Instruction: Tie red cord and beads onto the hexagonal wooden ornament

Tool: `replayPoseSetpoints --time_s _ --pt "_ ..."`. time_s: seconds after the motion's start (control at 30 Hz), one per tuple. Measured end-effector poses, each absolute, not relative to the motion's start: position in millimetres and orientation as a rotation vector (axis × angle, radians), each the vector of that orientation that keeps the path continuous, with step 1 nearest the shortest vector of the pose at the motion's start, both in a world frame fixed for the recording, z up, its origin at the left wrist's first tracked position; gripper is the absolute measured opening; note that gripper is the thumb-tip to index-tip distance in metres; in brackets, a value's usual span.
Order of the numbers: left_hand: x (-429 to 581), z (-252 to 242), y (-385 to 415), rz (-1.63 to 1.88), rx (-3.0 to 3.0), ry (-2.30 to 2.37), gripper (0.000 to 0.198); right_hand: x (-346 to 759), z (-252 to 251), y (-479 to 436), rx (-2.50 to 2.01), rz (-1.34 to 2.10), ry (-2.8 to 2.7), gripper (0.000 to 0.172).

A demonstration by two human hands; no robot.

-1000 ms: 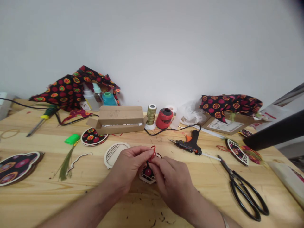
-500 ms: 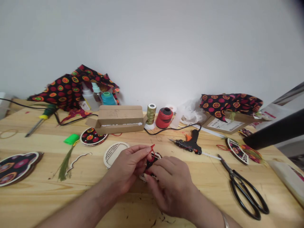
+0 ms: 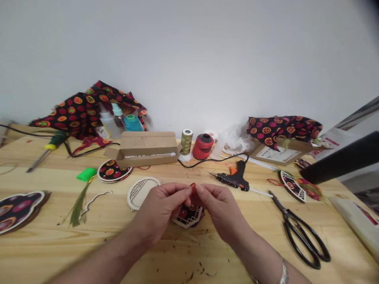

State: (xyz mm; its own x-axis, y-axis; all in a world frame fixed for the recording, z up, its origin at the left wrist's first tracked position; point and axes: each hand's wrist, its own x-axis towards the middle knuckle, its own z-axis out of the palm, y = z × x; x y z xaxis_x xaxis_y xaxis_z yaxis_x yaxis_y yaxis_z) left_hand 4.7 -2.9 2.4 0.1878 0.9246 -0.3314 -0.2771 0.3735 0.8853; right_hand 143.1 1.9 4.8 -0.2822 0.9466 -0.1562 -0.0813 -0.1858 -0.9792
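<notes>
A thin red cord [image 3: 193, 187] is pinched between the fingertips of both hands. My left hand [image 3: 166, 203] grips it from the left, thumb and forefinger together. Meeting it from the right, my right hand [image 3: 220, 207] pinches the same cord. Just below the fingertips is a small fabric-covered wooden ornament [image 3: 187, 217] with a pale lattice frame and dark patterned cloth; its upper part is hidden by the hands. Behind my left hand a round pale wooden frame [image 3: 139, 197] lies on the wooden table [image 3: 142, 258].
Scissors [image 3: 300, 232] and a glue gun [image 3: 237, 177] lie to the right. A cardboard box [image 3: 148, 152], a gold thread spool [image 3: 186, 142] and a red thread spool [image 3: 203, 146] stand behind. On the left are a green tassel [image 3: 80, 203] and a screwdriver [image 3: 44, 156].
My right hand has moved up from the ornament to the cord beside my left fingertips. More of the ornament's lattice frame now shows. The view has shifted slightly.
</notes>
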Motion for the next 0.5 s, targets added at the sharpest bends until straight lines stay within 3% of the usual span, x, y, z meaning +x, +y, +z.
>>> replayPoseSetpoints --time_s 0.2,0.5 --pt "6.9 6.4 -4.2 0.965 0.834 1.023 0.013 141.7 5.8 3.5 -1.112 1.577 -1.124 0.020" --pt "7.4 5.7 -5.2 0.973 0.803 1.030 0.011 141.4 11.1 3.2 -1.059 1.675 -1.166 0.031"
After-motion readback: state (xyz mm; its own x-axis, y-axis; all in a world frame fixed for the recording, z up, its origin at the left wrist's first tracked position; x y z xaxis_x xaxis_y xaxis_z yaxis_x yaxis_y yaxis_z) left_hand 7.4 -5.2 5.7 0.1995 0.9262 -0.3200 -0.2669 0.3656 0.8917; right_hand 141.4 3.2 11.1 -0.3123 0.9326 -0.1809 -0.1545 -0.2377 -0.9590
